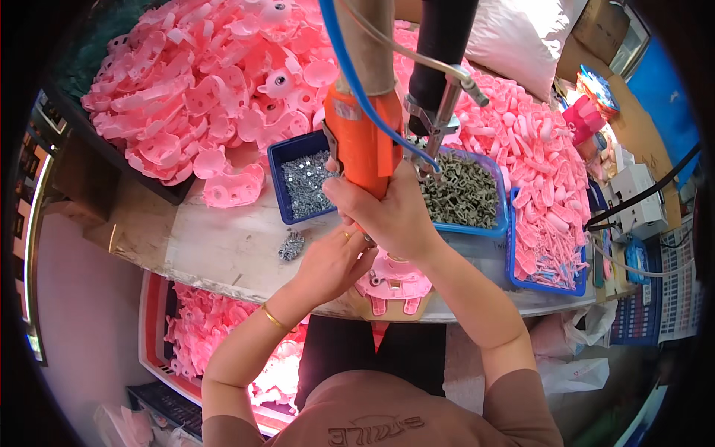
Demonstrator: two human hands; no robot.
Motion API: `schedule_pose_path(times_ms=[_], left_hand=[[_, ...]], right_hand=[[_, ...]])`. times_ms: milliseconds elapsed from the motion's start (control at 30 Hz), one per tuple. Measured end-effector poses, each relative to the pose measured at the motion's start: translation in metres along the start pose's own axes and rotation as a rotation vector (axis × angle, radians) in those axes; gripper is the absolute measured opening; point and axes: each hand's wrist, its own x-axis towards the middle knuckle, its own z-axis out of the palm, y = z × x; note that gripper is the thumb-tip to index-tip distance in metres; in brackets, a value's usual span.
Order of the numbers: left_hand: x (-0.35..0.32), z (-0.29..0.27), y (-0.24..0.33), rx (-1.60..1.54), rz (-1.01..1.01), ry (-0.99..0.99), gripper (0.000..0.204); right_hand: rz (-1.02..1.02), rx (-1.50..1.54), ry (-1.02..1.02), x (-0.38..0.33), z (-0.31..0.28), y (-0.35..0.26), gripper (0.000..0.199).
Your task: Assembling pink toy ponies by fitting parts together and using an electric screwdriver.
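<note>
- Pink plastic part (393,281) lies at the near edge of the surface (223,249), seated on a tan block right in front of the person, with the tip of the orange power screwdriver (363,134) coming down onto it.
- Right hand (387,212) is wrapped tight around the screwdriver's lower body, its grip closed on the tool.
- Left hand (335,257) sits just beside and under the right one, fingers curled at the tool's tip and touching the part; whether it pinches a screw cannot be told.
- To do this step well, I judge the tool should stand square over the hole, the part should stay flat on its block, and the left fingers should keep clear of the bit.
- Loose screws (291,244) lie in a small heap just left of the hands.
- Blue tray of screws (302,179) and a blue tray of grey pieces (465,195) stand behind the tool.
- Big heap of pink shells (201,82) fills the far left; smaller pink pieces (536,164) pile up at the right.
</note>
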Motion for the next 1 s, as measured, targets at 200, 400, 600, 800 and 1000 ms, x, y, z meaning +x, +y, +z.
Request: schedule_pose_path(times_ms=[200,400,600,800,1000], left_hand=[[-0.003,0.0,0.003,-0.027,-0.037,-0.033,0.022],[-0.009,0.008,0.002,0.044,0.033,-0.036,0.021],[-0.015,0.007,0.01,0.054,0.023,-0.058,0.021],[-0.012,0.005,0.01,0.059,0.024,-0.077,0.021],[-0.015,0.007,0.012,0.04,0.025,-0.091,0.021]], right_hand=[[-0.033,0.011,0.026,-0.005,0.003,-0.001,0.025],[-0.003,0.07,0.009,-0.008,0.0,-0.005,0.02],[-0.015,0.073,-0.031,-0.019,-0.003,-0.008,0.019],[-0.024,0.183,-0.06,-0.021,-0.007,-0.007,0.026],[-0.105,0.046,-0.018,-0.022,-0.002,-0.007,0.021]])
